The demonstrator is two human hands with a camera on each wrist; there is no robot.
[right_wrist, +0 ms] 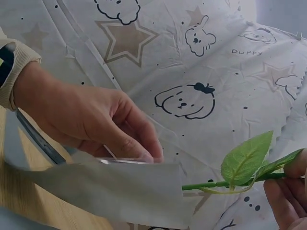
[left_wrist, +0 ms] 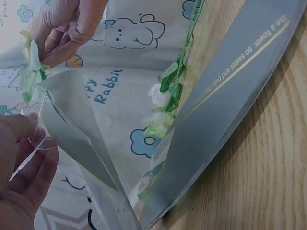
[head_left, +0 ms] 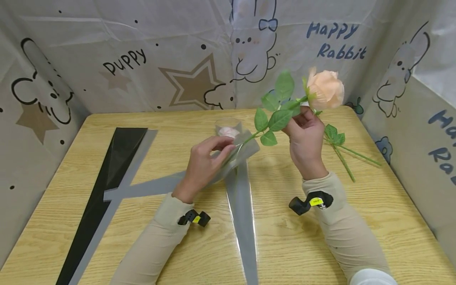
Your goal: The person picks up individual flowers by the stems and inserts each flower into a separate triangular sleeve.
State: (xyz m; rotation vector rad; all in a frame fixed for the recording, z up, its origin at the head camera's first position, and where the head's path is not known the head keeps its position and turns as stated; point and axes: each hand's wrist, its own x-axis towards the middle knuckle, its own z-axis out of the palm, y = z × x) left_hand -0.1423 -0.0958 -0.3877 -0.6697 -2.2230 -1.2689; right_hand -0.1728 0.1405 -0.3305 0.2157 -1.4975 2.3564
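Note:
My right hand [head_left: 308, 146] pinches the green stem of a peach artificial rose [head_left: 325, 89] just below its bloom. Leaves [head_left: 281, 118] spread along the stem, which slants down leftward into the mouth of a grey, clear-edged flower sleeve [head_left: 251, 147]. In the right wrist view the stem [right_wrist: 206, 185] passes behind the sleeve's edge, its lower end hidden. At that mouth, my left hand [head_left: 204, 164] holds the film between thumb and fingers. The left wrist view shows the sleeve's mouth [left_wrist: 79, 139] spread apart beside those fingers. The sleeve's narrow end reaches left.
On the wooden table [head_left: 285, 245], a black-and-grey sleeve [head_left: 96, 209] lies at left. Another grey sleeve [head_left: 242, 221] lies in the middle, a pale pink rose [head_left: 228, 132] at its far end. Green stems with leaves [head_left: 335, 134] lie at right. A printed cloth [head_left: 178, 39] hangs behind.

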